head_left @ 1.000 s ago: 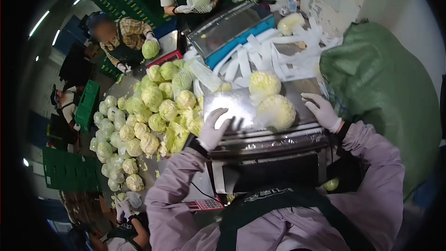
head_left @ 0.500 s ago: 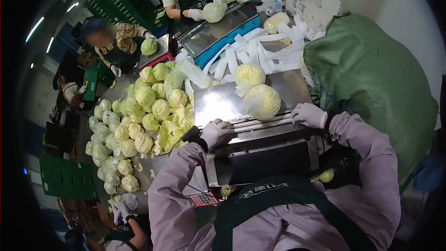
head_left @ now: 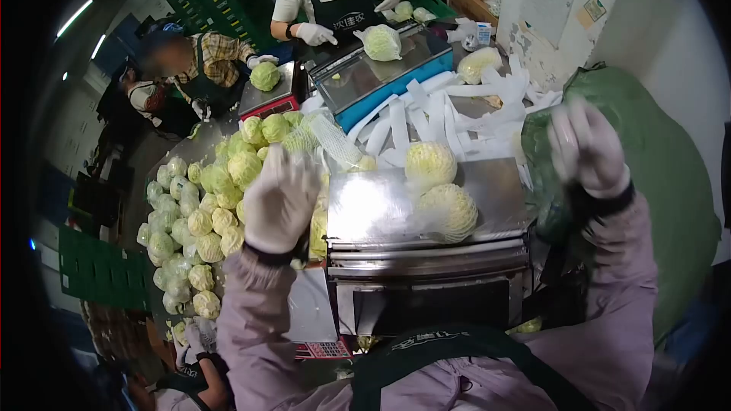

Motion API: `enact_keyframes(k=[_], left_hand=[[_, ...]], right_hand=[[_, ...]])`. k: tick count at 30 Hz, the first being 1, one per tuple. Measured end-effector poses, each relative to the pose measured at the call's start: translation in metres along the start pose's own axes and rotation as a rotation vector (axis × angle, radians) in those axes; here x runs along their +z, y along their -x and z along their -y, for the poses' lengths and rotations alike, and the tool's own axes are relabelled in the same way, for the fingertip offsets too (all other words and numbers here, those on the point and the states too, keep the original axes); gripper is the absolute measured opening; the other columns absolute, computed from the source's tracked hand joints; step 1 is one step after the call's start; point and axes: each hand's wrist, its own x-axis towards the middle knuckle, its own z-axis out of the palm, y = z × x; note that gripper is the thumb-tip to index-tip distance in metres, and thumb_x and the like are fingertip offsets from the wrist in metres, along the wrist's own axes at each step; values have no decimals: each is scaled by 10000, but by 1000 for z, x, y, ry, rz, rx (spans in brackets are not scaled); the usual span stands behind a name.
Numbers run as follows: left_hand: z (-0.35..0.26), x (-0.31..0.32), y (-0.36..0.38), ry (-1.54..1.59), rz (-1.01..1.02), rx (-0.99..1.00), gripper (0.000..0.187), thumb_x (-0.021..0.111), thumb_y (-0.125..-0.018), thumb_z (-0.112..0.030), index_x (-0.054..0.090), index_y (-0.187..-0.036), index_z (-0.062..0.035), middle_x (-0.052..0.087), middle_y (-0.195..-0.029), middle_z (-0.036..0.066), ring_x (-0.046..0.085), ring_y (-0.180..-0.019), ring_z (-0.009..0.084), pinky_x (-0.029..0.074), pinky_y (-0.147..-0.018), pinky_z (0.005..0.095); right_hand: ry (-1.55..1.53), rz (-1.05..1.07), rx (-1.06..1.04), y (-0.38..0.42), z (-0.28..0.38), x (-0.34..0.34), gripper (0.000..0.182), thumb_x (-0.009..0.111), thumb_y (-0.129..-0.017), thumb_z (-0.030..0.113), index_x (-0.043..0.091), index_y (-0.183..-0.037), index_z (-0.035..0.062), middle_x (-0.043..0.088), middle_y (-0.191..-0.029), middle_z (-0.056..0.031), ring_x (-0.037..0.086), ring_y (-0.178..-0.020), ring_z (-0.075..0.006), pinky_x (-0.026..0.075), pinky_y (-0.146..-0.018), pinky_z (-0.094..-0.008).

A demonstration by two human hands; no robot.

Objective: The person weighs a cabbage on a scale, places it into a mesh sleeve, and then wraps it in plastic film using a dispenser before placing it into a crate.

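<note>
My left hand [head_left: 282,202], in a white glove, is raised over the left edge of the steel wrapping machine [head_left: 426,259], fingers closed. On the right, my gloved right hand [head_left: 588,146] is up beside the green sack, blurred, its fingers pinched together. A faint clear sheen shows between the hands, but what they hold is too thin to make out. Two pale cabbages lie between them on the metal plate [head_left: 499,190]: one in foam netting [head_left: 449,213] nearer me, the other [head_left: 430,164] just behind it.
Many cabbages [head_left: 209,247] are piled at the left. White foam strips [head_left: 400,125] lie behind the plate. A large green sack [head_left: 655,160] stands right. One co-worker [head_left: 335,7] is behind a blue-sided machine [head_left: 392,91]; another [head_left: 209,68] stands by a red scale [head_left: 270,95].
Both my hands have risen from the machine's front bar, to either side of the plate. The co-worker at the back has let go of a cabbage, now on their machine. The view has shifted.
</note>
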Motion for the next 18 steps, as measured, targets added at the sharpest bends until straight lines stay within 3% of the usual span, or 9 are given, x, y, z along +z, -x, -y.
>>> enact_keyframes(k=[3, 5, 6, 8, 9, 11, 13, 15, 18], left_hand=[[43, -81, -107, -596, 59, 206, 367, 514, -849, 14, 555, -1214, 28, 585, -1209, 114, 533, -1138, 189, 378, -1025, 332], [104, -161, -121, -1293, -69, 125, 340, 456, -874, 4, 585, -1189, -10, 622, -1164, 95, 566, -1087, 188, 412, -967, 285], [127, -190, -120, -1765, 177, 181, 277, 450, -909, -49, 611, -1134, -21, 636, -1100, 92, 573, -1046, 175, 424, -929, 263], [166, -204, -98, -1042, -121, -631, 274, 545, -832, 32, 599, -1100, 21, 616, -1056, 155, 580, -1046, 263, 453, -927, 294], [188, -222, -80, -1365, 387, -57, 462, 576, -790, 26, 497, -1245, 21, 517, -1219, 202, 513, -1143, 313, 414, -995, 313], [175, -191, -60, -1677, 461, -257, 761, 599, -689, 10, 311, -1393, 19, 342, -1370, 236, 345, -1291, 372, 313, -1099, 363], [194, -213, -38, -1926, 563, 56, 827, 676, -679, -134, 271, -1371, 66, 384, -1270, 264, 435, -1147, 407, 422, -977, 389], [194, -187, -24, -1952, 576, 49, 804, 670, -686, -170, 294, -1355, 69, 380, -1266, 271, 414, -1160, 426, 402, -992, 420], [208, -172, -22, -1996, 540, 46, 758, 659, -693, -243, 352, -1317, 58, 381, -1253, 275, 390, -1176, 442, 364, -1014, 474]], right_hand=[[630, -507, 9, -33, -77, -89, 373, 442, -879, -26, 493, -1248, -20, 546, -1218, -111, 546, -1120, -211, 417, -975, -308], [1168, -305, 107, -17, -143, -156, 463, 439, -821, -62, 473, -1281, -25, 528, -1268, -169, 526, -1152, -289, 375, -1029, -354], [1303, -192, 269, -2, -166, -164, 488, 457, -804, -58, 465, -1291, -28, 516, -1285, -198, 506, -1181, -323, 356, -1050, -368], [1606, 174, 350, 44, -202, -181, 582, 485, -787, -22, 384, -1360, -22, 420, -1353, -251, 413, -1260, -380, 332, -1076, -382], [1500, 166, 420, 50, -197, -151, 613, 496, -796, 3, 332, -1386, -37, 380, -1381, -247, 419, -1248, -385, 334, -1074, -384], [1469, 93, 365, 77, -224, -144, 666, 585, -798, 73, 293, -1379, -73, 399, -1343, -233, 416, -1247, -378, 343, -1070, -378], [1316, 117, 410, 76, -218, -121, 688, 610, -786, 105, 296, -1367, -86, 386, -1343, -251, 397, -1257, -386, 323, -1082, -377], [1039, 150, 460, 68, -204, -95, 740, 661, -760, 169, 302, -1342, -113, 362, -1342, -286, 359, -1275, -403, 281, -1105, -377], [1484, 349, 477, 83, -216, -111, 806, 692, -717, 248, 315, -1332, -111, 366, -1345, -276, 339, -1288, -402, 261, -1109, -408]])
